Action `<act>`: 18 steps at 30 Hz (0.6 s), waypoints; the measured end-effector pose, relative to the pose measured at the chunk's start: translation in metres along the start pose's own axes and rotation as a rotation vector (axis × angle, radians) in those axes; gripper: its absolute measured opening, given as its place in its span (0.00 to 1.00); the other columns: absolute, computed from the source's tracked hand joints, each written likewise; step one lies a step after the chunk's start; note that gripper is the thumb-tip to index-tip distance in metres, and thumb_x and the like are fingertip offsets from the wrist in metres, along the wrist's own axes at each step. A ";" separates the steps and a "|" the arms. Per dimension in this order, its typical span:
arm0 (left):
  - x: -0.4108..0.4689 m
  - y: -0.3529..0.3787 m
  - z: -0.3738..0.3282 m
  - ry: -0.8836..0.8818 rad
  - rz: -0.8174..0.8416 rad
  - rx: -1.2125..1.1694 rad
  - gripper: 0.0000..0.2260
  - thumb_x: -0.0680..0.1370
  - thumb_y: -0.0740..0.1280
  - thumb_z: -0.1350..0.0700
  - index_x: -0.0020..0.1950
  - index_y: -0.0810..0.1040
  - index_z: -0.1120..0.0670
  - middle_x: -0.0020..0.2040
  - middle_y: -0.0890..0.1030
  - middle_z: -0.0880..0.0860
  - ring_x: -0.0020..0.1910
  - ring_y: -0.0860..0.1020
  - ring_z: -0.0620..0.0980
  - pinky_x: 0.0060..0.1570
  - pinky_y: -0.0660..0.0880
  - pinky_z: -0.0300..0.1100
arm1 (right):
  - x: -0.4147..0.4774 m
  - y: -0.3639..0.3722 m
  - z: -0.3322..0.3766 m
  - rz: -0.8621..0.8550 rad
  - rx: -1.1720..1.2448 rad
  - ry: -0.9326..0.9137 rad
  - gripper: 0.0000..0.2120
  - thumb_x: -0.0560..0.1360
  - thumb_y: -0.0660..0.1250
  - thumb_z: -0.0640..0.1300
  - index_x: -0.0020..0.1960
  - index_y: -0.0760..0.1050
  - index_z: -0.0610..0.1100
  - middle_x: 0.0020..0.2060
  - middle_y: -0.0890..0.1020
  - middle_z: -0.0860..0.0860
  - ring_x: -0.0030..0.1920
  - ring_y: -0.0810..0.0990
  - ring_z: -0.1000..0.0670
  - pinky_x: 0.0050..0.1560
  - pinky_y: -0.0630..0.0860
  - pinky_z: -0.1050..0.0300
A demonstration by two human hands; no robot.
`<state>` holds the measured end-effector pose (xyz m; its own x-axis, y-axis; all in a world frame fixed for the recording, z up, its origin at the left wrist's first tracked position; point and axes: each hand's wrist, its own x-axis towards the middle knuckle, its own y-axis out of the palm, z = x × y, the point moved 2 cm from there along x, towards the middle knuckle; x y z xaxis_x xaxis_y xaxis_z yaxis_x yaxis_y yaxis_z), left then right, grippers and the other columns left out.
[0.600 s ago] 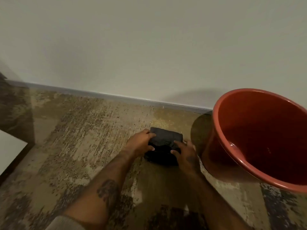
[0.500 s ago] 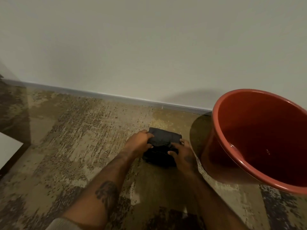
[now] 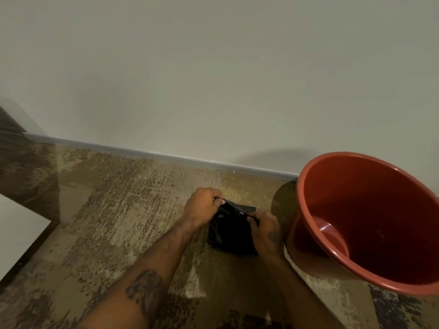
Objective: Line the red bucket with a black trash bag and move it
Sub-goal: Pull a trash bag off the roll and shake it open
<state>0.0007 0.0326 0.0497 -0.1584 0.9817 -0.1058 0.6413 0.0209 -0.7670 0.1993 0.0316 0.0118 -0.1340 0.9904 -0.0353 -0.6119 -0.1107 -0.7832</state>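
A folded black trash bag (image 3: 229, 231) lies on the patterned carpet in front of me. My left hand (image 3: 202, 206) pinches its upper left edge. My right hand (image 3: 264, 227) grips the upper right edge, and a strip of the plastic is stretched taut between the two hands. The red bucket (image 3: 308, 224) stands upright on the floor just right of my right hand, nothing inside it. The bucket's right side runs out of the frame.
A white wall with a grey baseboard (image 3: 147, 155) runs behind the bag. A white panel with a dark edge (image 3: 16, 236) sits at the left, and a dark piece of furniture (image 3: 21, 167) stands in the far left corner. Carpet (image 3: 107, 222) spreads left of my arms.
Both hands have closed on the bag's top edge and pulled it up off the pile, so the edge now stretches between them. The bucket has not moved.
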 end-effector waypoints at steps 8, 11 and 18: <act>-0.013 -0.093 -0.061 -0.070 -0.197 -0.216 0.03 0.76 0.72 0.56 0.43 0.83 0.48 0.40 0.83 0.44 0.42 0.80 0.41 0.43 0.71 0.33 | -0.027 -0.086 0.093 -0.037 0.458 0.080 0.05 0.75 0.70 0.49 0.40 0.80 0.53 0.35 0.83 0.58 0.38 0.80 0.60 0.31 0.71 0.71; -0.021 -0.136 -0.088 -0.083 -0.252 -0.423 0.08 0.74 0.73 0.62 0.40 0.83 0.49 0.39 0.83 0.46 0.41 0.82 0.46 0.43 0.76 0.36 | -0.027 -0.128 0.128 -0.038 0.619 0.091 0.04 0.72 0.74 0.45 0.39 0.82 0.49 0.32 0.85 0.56 0.35 0.82 0.58 0.36 0.76 0.67; -0.040 -0.218 -0.131 -0.001 -0.172 -0.671 0.18 0.73 0.67 0.70 0.49 0.84 0.47 0.47 0.86 0.48 0.47 0.83 0.42 0.44 0.76 0.31 | -0.035 -0.212 0.182 0.058 0.825 0.063 0.03 0.72 0.74 0.43 0.43 0.85 0.44 0.38 0.87 0.46 0.39 0.85 0.50 0.42 0.81 0.60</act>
<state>-0.0350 0.0135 0.3041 -0.2998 0.9538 -0.0188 0.9327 0.2889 -0.2157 0.1913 0.0048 0.2919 -0.1544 0.9813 -0.1153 -0.9839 -0.1634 -0.0725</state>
